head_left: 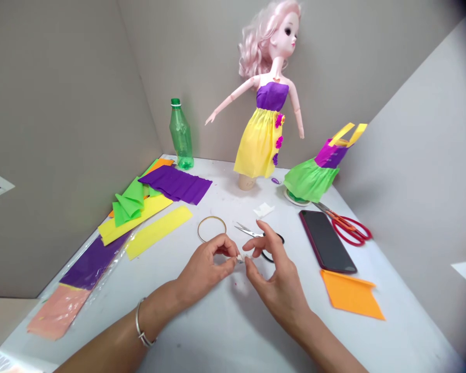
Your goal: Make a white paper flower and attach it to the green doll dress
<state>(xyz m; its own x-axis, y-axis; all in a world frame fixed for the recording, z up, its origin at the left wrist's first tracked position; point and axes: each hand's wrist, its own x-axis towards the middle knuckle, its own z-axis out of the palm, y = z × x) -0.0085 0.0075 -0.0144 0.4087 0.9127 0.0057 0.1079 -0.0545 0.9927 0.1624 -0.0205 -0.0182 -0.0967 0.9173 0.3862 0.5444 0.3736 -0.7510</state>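
Between my two hands, at the middle of the table, is a tiny whitish piece [239, 258], too small to name. My left hand [207, 261] pinches it between thumb and forefinger. From the other side my right hand [272, 267] meets it with thumb and a finger pressed close, the forefinger raised above. Just behind the hands lie small scissors [249, 231] with black handles, partly hidden by my right hand. A thin gold bangle [212, 217] lies behind my left hand. A folded white scrap [263, 209] sits farther back.
A doll [256, 140] in a purple and yellow paper dress stands at the back, a green bottle [181, 137] to its left. Crepe paper [176, 184] covers the left side. At right are a small dress [312, 176], red-handled scissors [349, 230], a phone [327, 241] and orange paper [351, 295].
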